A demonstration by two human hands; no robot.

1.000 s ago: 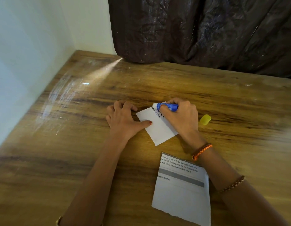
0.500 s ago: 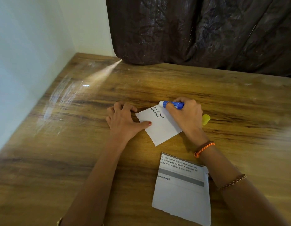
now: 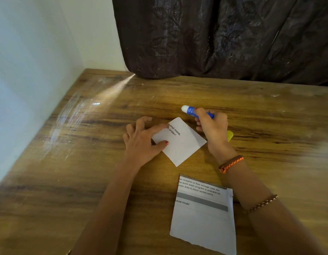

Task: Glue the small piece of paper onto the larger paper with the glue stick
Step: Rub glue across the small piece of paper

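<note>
Two sheets lie on the bench [image 3: 86,181]: small piece of paper [image 3: 183,144] at centre, turned like a diamond, printed side up w/ a few words near its far corner; larger paper [image 3: 203,218] nearer the person and a bit to the right, flat, text at its far edge, well apart from the small one.

Left hand [image 3: 141,142] pins the small piece by its left edge; thumb and forefinger lie on the sheet, other fingers spread on the wood; nothing gripped, just pressing flat. Right hand [image 3: 212,126] has its grip closed round the glue stick [image 3: 192,111]; blue barrel, white tip uncapped and pointing far-left, lifted clear of the paper, just beyond its far corner. Yellow cap [image 3: 230,135] sits on the bench just right of that hand, partly hidden by it.

Step in hand, by my reading: glue application to the small piece; stick is off the sheet, so either between strokes or done; can't tell from here whether glue is on the surface, no sheen visible.

Next move prob. calls for: if coverage is short, tip back down and swept across while left hand holds; otherwise stick set aside, small piece lifted by an edge, flipped glue-side down, laid on the blank near part of the larger paper, pressed flat. Thin sheet; likely to curl or stick to fingers, so light handling.
</note>
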